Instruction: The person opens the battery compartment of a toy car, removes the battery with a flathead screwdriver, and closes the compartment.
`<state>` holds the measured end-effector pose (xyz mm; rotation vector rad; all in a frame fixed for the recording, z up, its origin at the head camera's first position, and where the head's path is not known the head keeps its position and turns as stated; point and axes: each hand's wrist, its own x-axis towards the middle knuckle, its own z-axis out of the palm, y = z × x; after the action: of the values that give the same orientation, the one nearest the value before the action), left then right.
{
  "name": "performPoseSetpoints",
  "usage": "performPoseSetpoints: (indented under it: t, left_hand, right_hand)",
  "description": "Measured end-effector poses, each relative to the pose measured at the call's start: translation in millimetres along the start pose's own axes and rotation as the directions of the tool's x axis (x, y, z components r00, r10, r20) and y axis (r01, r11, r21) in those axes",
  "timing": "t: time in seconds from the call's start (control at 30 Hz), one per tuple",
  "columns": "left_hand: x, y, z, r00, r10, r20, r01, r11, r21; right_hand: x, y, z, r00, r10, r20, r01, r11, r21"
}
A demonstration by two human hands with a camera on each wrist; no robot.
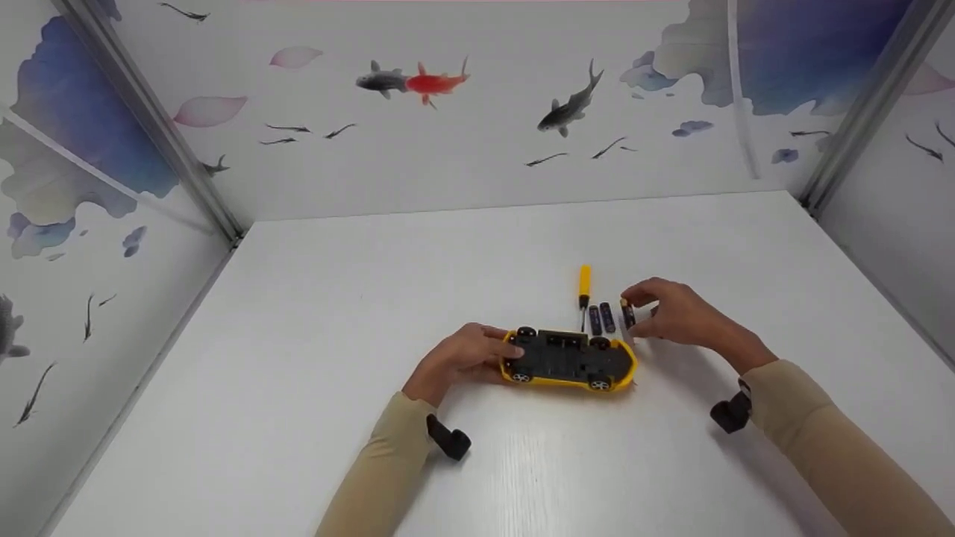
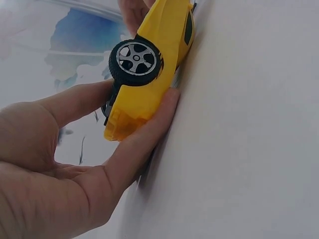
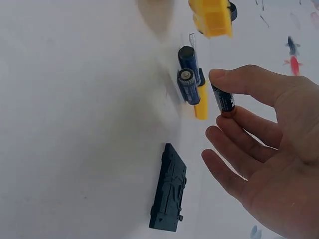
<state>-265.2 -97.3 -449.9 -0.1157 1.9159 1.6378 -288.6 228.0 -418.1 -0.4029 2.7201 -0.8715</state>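
Observation:
A yellow toy car [image 1: 541, 382] is turned wheels up, its black underside facing the head camera. At its left end my left hand [image 1: 464, 352] grips it, thumb on the underside and fingers beneath the body. An open slot [image 1: 565, 340] shows along the far side of the underside. My right hand [image 1: 680, 315] pinches a dark battery [image 3: 225, 101] endwise between thumb and fingertip, to the right of the car. Two more dark batteries [image 1: 600, 318] lie side by side just beyond the car.
Left of the loose batteries lies a screwdriver [image 1: 585, 283] with a yellow handle, its shaft pointing toward the car. A black rectangular cover [image 3: 169, 191] lies on the white table [image 1: 313, 358], seen in the right wrist view. Patterned panels stand around the table's back and sides.

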Motion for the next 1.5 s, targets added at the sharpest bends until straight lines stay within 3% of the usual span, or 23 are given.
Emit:
performPoseSetpoints:
  t: [0.3,0.57,0.8,0.97,1.23,1.37,1.5]
  left_hand:
    - [0.2,0.0,0.7,1.0,0.008,0.016,-0.008,1.0,-0.011]
    - [0.2,0.5,1.4,1.0,0.014,0.026,-0.014,1.0,0.009]
    - [1.6,0.5,1.9,1.0,0.001,-0.005,-0.001,0.999,0.041]
    - [4.0,-0.4,1.7,0.999,0.009,-0.033,-0.007,0.998,0.057]
    - [2.8,-1.2,-2.8,1.0,0.016,-0.01,-0.016,0.998,0.066]
    - [1.8,-1.6,-7.9,0.999,0.019,0.035,-0.02,1.0,0.011]
    - [-0.6,0.4,-13.2,0.996,0.057,0.076,-0.051,0.996,-0.078]
  right_hand:
    - [13.6,3.0,3.3,0.999,0.031,0.027,-0.029,0.997,-0.07]
    - [21.2,10.4,9.3,0.999,-0.013,0.034,0.017,0.993,-0.12]
    - [21.9,10.6,9.2,0.999,-0.013,0.04,0.018,0.991,-0.132]
    - [18.5,8.4,6.2,0.998,-0.054,0.022,0.056,0.987,-0.149]
    - [6.5,1.8,2.8,0.996,-0.088,-0.025,0.086,0.993,-0.076]
    - [-0.4,-6.2,2.8,0.992,-0.118,-0.047,0.118,0.993,-0.006]
    - [-8.7,-20.6,2.3,0.993,-0.08,-0.087,0.088,0.992,0.086]
